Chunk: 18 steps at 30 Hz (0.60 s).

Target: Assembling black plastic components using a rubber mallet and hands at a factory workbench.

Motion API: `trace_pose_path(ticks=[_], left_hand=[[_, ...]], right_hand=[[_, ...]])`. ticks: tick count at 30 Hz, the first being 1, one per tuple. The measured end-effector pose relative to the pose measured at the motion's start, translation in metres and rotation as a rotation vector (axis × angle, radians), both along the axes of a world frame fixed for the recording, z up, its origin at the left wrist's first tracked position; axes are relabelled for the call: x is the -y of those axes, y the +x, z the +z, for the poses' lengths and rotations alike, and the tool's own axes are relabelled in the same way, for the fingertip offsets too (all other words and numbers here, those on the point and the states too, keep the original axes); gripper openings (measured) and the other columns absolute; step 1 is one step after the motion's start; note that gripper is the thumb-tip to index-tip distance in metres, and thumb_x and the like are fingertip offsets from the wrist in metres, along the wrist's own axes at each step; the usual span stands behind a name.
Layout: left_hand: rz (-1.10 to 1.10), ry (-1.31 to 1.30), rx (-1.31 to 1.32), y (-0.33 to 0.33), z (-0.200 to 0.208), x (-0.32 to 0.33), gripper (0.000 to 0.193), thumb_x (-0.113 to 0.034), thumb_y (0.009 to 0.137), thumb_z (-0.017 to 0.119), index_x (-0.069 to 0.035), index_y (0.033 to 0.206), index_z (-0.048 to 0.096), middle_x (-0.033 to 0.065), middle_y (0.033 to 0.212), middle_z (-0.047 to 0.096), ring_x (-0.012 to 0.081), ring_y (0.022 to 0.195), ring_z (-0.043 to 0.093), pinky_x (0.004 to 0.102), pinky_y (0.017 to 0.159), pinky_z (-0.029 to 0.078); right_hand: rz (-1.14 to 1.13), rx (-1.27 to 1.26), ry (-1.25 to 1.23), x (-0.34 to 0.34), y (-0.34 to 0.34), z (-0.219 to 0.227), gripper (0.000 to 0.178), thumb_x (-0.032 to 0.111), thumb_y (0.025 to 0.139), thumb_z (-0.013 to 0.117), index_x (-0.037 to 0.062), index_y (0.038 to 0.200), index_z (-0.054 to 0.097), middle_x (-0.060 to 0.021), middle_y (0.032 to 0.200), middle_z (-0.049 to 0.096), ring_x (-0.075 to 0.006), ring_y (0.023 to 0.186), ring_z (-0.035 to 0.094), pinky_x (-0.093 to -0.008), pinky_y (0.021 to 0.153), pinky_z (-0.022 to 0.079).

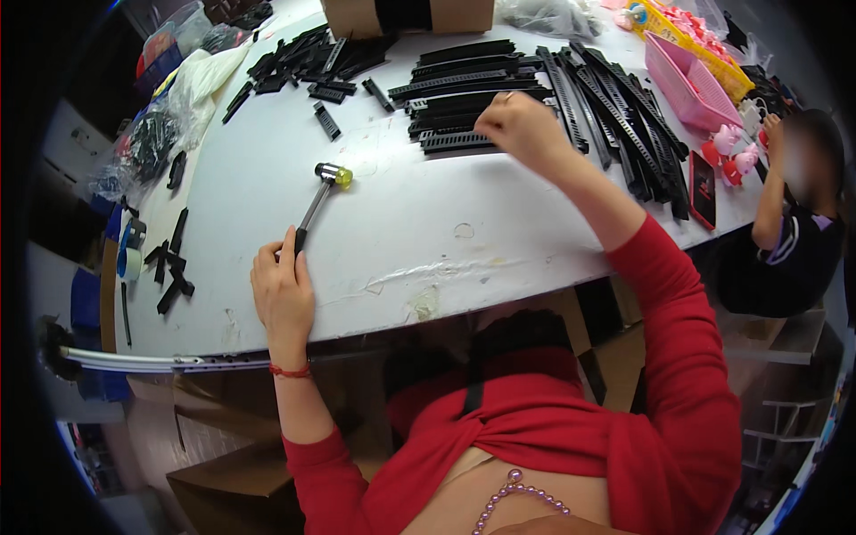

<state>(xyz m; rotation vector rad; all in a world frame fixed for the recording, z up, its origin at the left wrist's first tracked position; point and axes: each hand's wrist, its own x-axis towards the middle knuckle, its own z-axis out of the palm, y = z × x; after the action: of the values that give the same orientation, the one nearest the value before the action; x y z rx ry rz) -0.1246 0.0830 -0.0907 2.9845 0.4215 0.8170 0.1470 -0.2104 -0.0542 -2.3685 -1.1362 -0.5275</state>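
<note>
My left hand (283, 290) rests on the table near its front edge, closed round the dark handle of a small mallet (314, 207). The mallet's head, black at one end and yellow at the other, points away from me. Over a stack of black slotted plastic strips (455, 141) is my right hand (522, 129), its fingers curled down at the front of the stack. Whatever those fingertips pinch is hidden beneath the hand. More long black strips (624, 120) lie in a loose, slanting pile just to its right.
Short black pieces (290, 62) are heaped at the far left; others (169, 267) lie by the left edge. A cardboard box (437, 16) stands at the back. On the right are a pink basket (687, 85), a yellow basket (704, 53), a phone (702, 189) and a seated person (785, 223).
</note>
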Motion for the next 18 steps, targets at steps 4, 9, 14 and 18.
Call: trace_pose_path(ticks=[4, 9, 14, 18], left_hand=[[-0.026, 0.018, 0.016, 0.000, 0.004, 0.003, 0.039, -0.012, 0.093, 0.061, -0.008, 0.131, 0.061, 0.0101, 0.108, 0.057, 0.0268, 0.098, 0.056, 0.0386, 0.088, 0.046], [-0.024, 0.004, 0.008, -0.001, 0.003, 0.001, 0.039, -0.013, 0.093, 0.061, -0.008, 0.131, 0.061, 0.0104, 0.111, 0.057, 0.0268, 0.099, 0.056, 0.0387, 0.088, 0.046], [-0.009, 0.029, -0.020, 0.000, 0.008, 0.001, 0.036, -0.016, 0.094, 0.060, -0.008, 0.130, 0.062, 0.0113, 0.114, 0.057, 0.0285, 0.101, 0.057, 0.0391, 0.090, 0.045], [-0.021, -0.049, -0.111, 0.030, 0.023, -0.007, 0.032, -0.018, 0.094, 0.060, -0.006, 0.125, 0.064, 0.0121, 0.112, 0.058, 0.0292, 0.102, 0.058, 0.0391, 0.091, 0.044]], right_hand=[[-0.060, -0.047, -0.117, -0.012, -0.011, -0.018, 0.025, 0.025, 0.081, 0.075, 0.0098, 0.100, 0.073, -0.0068, 0.103, 0.065, -0.0260, 0.104, 0.061, -0.0380, 0.087, 0.052], [-0.039, -0.149, -0.070, -0.007, -0.016, -0.018, 0.029, 0.022, 0.075, 0.079, 0.0111, 0.101, 0.071, -0.0140, 0.107, 0.063, -0.0329, 0.108, 0.057, -0.0407, 0.094, 0.047], [0.069, -0.266, 0.043, 0.003, -0.048, -0.023, 0.019, 0.018, 0.080, 0.076, 0.0084, 0.094, 0.067, -0.0117, 0.104, 0.061, -0.0310, 0.104, 0.055, -0.0373, 0.093, 0.045], [0.040, -0.415, 0.163, 0.008, -0.059, -0.032, 0.021, 0.019, 0.082, 0.074, 0.0054, 0.096, 0.067, -0.0136, 0.105, 0.062, -0.0331, 0.105, 0.056, -0.0399, 0.094, 0.046]])
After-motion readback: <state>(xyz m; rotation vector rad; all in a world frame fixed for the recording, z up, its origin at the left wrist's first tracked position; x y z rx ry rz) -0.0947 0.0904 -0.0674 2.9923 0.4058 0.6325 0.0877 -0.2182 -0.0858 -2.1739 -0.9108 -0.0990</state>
